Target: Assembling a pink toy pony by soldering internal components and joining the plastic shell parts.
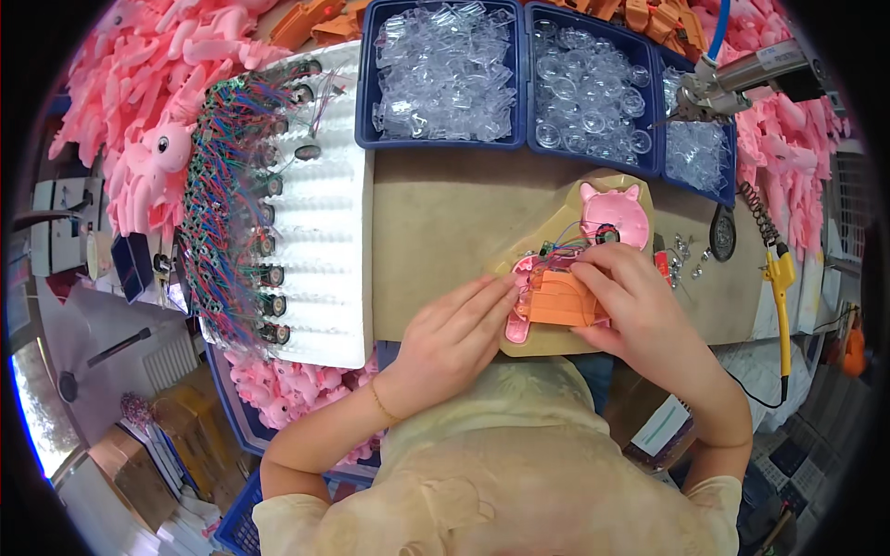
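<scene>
On a tan jig board (644, 190) in front of me lies a pink animal-shaped toy shell half (627, 215), hollow side up. A small black round speaker (607, 233) sits at its head, with thin coloured wires running to a small circuit board. An orange plastic housing (562, 300) covers the shell's body. My right hand (630, 301) is closed on the housing's right side, with thumb and fingers bent around its edge. The fingers of my left hand (459, 329) lie together, their tips pressing the shell's left edge beside the housing; its thumb is hidden.
Blue bins (445, 144) of clear plastic parts line the back. At left, wired circuit boards with speakers (232, 213) lie on a white foam tray (334, 320). Pink toy shells (139, 83) are heaped behind. Loose screws (684, 250) and a yellow electric screwdriver (779, 278) are at right.
</scene>
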A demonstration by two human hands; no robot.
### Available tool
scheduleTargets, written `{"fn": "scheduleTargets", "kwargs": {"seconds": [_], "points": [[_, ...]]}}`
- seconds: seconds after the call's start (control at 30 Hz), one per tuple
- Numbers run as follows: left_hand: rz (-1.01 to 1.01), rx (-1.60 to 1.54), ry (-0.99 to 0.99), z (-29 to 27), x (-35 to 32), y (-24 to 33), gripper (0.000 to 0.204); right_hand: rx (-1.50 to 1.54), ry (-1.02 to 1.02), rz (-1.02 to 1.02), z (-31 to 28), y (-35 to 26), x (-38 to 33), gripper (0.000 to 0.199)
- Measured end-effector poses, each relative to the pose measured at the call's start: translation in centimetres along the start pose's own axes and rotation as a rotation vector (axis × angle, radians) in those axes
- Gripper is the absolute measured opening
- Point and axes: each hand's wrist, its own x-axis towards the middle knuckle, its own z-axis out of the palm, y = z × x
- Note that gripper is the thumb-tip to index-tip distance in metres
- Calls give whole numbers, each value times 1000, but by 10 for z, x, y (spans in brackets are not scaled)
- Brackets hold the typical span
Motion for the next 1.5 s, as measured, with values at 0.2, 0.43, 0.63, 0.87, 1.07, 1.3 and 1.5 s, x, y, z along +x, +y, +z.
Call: {"fn": "scheduleTargets", "kwargs": {"seconds": [0.2,0.43,0.63,0.87,1.07,1.3,1.5], "points": [[53,10,-77,-1,-1,8,47,-117,8,-58,-7,3,0,59],[72,184,-160,-7,-3,14,47,-170,-2,-104,1,7,0,59],[-13,60,-134,-7,4,18,46,-130,74,-32,-1,1,-6,58],[216,152,-200,-24,61,20,42,-246,275,152,1,15,-35,45],[299,252,-337,-10,67,25,45,-208,376,62,25,24,-42,42],[302,246,-210,2,61,26,41,-98,340,24,-22,40,6,24],[150,42,-135,-16,66,28,39,-100,173,-107,-20,41,17,13]]}}
